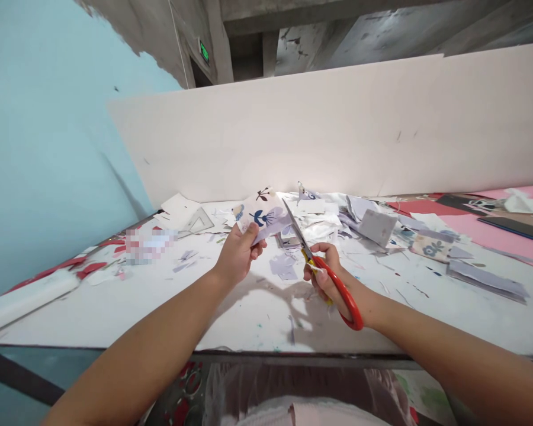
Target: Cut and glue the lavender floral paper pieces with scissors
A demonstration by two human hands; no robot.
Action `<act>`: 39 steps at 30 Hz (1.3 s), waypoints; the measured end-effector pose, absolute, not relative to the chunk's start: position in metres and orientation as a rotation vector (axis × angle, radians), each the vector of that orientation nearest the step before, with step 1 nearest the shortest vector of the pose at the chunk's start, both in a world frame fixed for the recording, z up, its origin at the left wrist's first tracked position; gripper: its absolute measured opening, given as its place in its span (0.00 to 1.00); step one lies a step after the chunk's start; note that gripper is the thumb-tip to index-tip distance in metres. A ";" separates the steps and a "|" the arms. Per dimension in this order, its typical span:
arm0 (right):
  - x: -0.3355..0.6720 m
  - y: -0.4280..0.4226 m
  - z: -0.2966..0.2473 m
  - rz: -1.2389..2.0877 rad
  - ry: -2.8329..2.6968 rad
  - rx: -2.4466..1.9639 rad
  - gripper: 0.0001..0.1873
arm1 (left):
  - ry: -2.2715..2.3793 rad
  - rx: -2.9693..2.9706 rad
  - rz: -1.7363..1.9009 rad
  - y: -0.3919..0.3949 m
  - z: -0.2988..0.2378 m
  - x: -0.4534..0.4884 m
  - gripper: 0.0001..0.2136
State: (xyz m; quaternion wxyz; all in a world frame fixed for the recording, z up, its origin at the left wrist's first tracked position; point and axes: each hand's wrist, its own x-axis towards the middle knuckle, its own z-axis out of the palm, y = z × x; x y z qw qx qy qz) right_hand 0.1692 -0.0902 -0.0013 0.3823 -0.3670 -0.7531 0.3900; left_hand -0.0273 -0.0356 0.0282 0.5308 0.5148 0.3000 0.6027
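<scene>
My left hand (238, 253) is closed on a piece of flower-printed paper (269, 213), thumb on top, holding it up over the table. Blue and brown plant motifs show on its pale face. In my right hand (331, 275) is a pair of scissors (344, 296) with red and yellow handles, my fingers wrapped in the grips. The blades point up and away, their tips close to the right edge of the paper. Whether the blades touch the paper, I cannot tell. Lilac paper scraps (284, 266) lie on the table just below, between my hands.
Heaped paper offcuts (315, 219) run along the back of the white table (160, 319). A set square (199, 220) lies back left, a white roll (31, 299) at the left edge. Stacked lilac strips (488, 281) and pink sheets (493, 236) are on the right. A pale board (328, 130) stands behind.
</scene>
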 end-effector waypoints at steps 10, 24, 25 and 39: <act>0.170 -0.085 -0.004 0.971 -1.875 -0.954 0.26 | 0.808 1.389 1.371 -0.038 0.023 -0.025 0.13; 0.172 -0.082 -0.010 0.910 -1.845 -1.026 0.19 | 0.758 1.435 1.283 -0.042 0.023 -0.022 0.14; 0.172 -0.081 -0.011 0.887 -1.839 -1.046 0.19 | 0.756 1.436 1.282 -0.042 0.023 -0.022 0.14; 0.166 -0.084 -0.005 0.943 -1.700 -1.229 0.21 | 0.747 1.517 1.183 -0.041 0.022 -0.024 0.14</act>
